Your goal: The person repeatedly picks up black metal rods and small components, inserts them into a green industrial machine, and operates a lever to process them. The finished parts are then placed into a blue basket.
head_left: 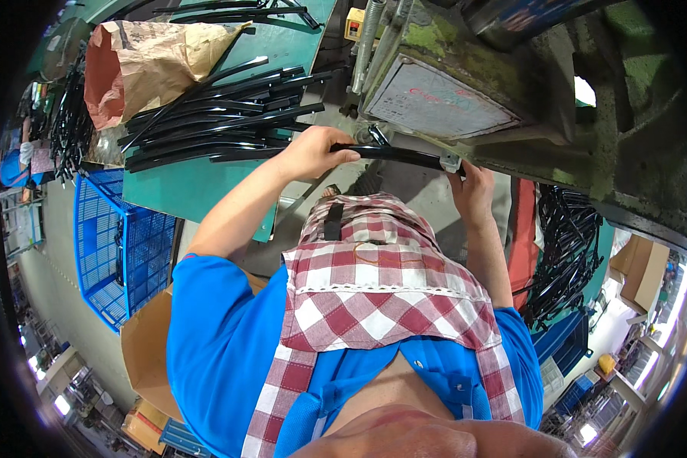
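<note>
A glossy black, slightly curved tube [401, 155] lies crosswise in front of my apron, close to the machine. My left hand [317, 153] is closed round it, the thumb along its near side. At the tube's right end, my right hand [473, 191] is closed with bent fingers, right beside a small metal block [450, 162] at the machine's lower edge. The tip of the tube there is partly hidden by the block and my fingers. A short black piece [377, 136] sticks up just behind the tube.
A heavy green machine [450, 84] stands ahead on the right. Left, a green table [160, 187] bears several black tubes [221, 122] and a brown paper bag [160, 65]. A blue crate [99, 244] and a cardboard box [141, 351] stand below. More black parts [565, 252] lie right.
</note>
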Tool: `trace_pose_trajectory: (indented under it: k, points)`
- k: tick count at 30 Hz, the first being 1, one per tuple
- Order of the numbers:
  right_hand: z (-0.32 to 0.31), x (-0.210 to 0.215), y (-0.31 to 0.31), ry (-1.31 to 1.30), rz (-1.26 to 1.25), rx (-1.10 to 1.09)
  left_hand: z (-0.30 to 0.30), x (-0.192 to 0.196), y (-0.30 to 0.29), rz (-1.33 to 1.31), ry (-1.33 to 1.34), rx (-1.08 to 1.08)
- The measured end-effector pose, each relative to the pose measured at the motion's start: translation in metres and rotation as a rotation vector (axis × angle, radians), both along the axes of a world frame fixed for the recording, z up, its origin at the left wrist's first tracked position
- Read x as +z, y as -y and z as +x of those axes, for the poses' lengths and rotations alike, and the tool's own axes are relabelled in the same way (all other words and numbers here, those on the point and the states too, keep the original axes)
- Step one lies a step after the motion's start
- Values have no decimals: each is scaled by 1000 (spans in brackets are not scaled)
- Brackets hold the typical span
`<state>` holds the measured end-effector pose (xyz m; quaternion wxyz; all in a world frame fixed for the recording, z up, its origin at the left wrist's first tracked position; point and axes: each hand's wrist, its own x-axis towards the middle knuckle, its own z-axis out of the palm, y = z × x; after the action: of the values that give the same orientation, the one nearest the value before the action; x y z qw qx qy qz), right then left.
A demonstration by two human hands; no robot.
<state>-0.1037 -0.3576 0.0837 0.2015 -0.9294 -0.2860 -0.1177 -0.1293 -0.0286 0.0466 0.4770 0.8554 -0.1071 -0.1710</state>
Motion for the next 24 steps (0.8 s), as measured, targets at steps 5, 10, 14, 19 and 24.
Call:
trace_pose_trajectory:
  k: [5, 10, 14, 19, 24]
  points:
    - [4, 5, -5, 205, -91, -15, 24, 38, 5, -269, -278, 54]
    - [18, -16, 17, 237, -149, -108, 49, 44, 12, -235, -247, 52]
    - [18, -20, 17, 239, -152, -126, 64, 22, 2, -172, -127, -47]
    - [20, -21, 20, 183, -107, -165, 64, 18, -20, -197, -171, -131]
    - [24, -23, 27, 236, -86, -165, 74, -1, -8, -57, 0, -84]
